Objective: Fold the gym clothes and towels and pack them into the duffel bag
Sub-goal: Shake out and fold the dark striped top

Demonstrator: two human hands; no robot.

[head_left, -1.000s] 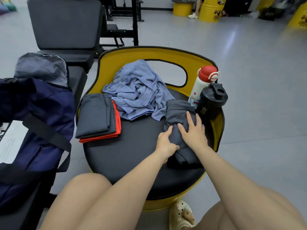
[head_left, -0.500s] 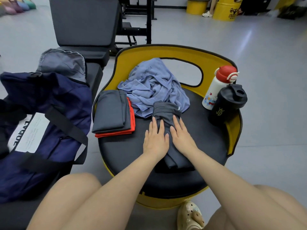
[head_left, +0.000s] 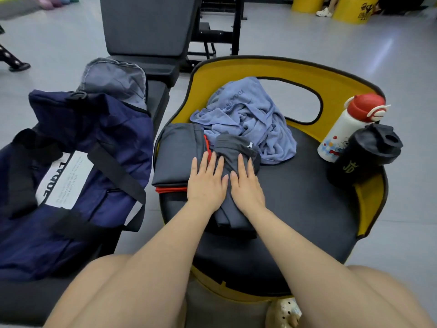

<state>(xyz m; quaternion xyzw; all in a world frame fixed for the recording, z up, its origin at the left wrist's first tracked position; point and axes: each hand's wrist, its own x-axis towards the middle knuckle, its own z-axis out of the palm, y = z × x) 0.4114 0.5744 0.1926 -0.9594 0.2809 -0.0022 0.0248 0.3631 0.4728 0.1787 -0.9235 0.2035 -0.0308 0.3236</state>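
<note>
At the center of the frame, left hand point(head_left: 205, 185) and right hand point(head_left: 246, 185) lie side by side, fingers straight, pressing a folded gray garment point(head_left: 233, 152) flat on the stool point(head_left: 307, 209), probably setting its creases, with the open duffel bag point(head_left: 75, 176) waiting at left.

Both forearms reach forward, left hand point(head_left: 206, 185) and right hand point(head_left: 246, 185) lying flat side by side, palms down, fingers straight, thumbs nearly touching.

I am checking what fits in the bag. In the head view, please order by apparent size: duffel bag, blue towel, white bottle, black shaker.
1. duffel bag
2. blue towel
3. black shaker and white bottle: they look alike, and the shaker stands nearer, partly covering the bottle, so I leave them unranked.
</note>
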